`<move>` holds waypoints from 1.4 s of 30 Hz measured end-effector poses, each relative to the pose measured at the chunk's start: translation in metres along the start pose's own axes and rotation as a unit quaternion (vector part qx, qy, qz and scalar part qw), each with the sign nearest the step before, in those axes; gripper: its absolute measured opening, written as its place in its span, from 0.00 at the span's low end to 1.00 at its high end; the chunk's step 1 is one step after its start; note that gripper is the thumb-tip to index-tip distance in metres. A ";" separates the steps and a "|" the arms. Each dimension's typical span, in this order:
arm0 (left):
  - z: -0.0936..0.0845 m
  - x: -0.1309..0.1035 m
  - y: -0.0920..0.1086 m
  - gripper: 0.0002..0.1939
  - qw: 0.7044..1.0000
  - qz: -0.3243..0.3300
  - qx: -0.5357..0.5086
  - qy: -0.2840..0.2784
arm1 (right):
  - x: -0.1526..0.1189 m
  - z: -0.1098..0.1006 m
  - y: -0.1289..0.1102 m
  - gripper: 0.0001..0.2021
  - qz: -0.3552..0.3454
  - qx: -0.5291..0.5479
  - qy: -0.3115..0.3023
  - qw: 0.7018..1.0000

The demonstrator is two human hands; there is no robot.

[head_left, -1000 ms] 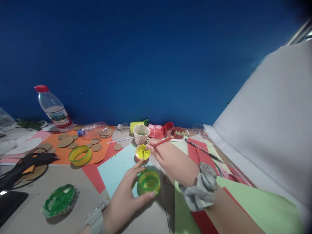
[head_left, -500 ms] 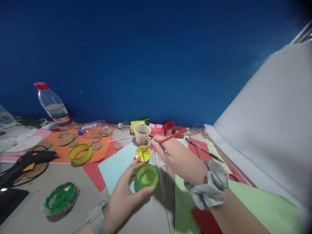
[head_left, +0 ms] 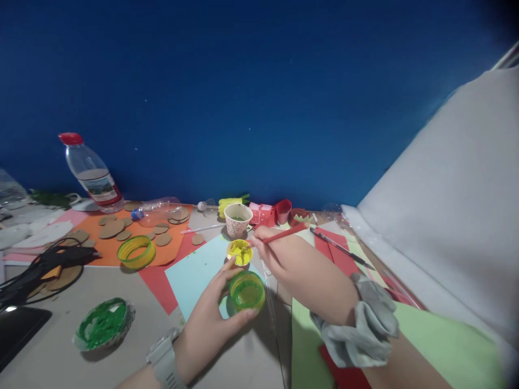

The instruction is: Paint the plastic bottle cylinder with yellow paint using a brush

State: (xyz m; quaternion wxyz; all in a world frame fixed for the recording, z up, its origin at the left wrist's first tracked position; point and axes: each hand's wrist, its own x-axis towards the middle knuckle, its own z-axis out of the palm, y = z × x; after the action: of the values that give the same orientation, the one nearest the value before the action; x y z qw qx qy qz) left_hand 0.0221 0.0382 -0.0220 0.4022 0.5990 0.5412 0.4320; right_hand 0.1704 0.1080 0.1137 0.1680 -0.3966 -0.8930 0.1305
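The left hand (head_left: 211, 319) has its grip clamped around the green ring (head_left: 247, 292), just nearer than the yellow paint cup (head_left: 240, 253). The right hand (head_left: 279, 251) pinches one red brush (head_left: 286, 233), its tip down at that paint cup, the bristles hard to make out. Just beyond the paint cup stands one patterned cup (head_left: 238, 220); left of it lie one yellow ring (head_left: 137, 253) and several cardboard discs (head_left: 112, 229), overlapping, so I can't count them surely. The black device (head_left: 20, 332), far left of the paint cup, is cut off.

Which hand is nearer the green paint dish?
Left. The left hand is right of the green paint dish; the right hand is farther right and farther back, by the yellow paint.
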 end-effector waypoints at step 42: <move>-0.002 0.002 0.003 0.28 0.999 0.005 0.034 -0.013 | -0.005 0.002 -0.001 0.13 0.018 -0.017 0.005 1.000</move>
State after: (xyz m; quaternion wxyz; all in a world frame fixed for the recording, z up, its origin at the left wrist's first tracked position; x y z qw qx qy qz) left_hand 0.0215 0.0395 -0.0187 0.3864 0.6206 0.5476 0.4071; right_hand 0.1725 0.1036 0.1114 0.1634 -0.4158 -0.8871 0.1159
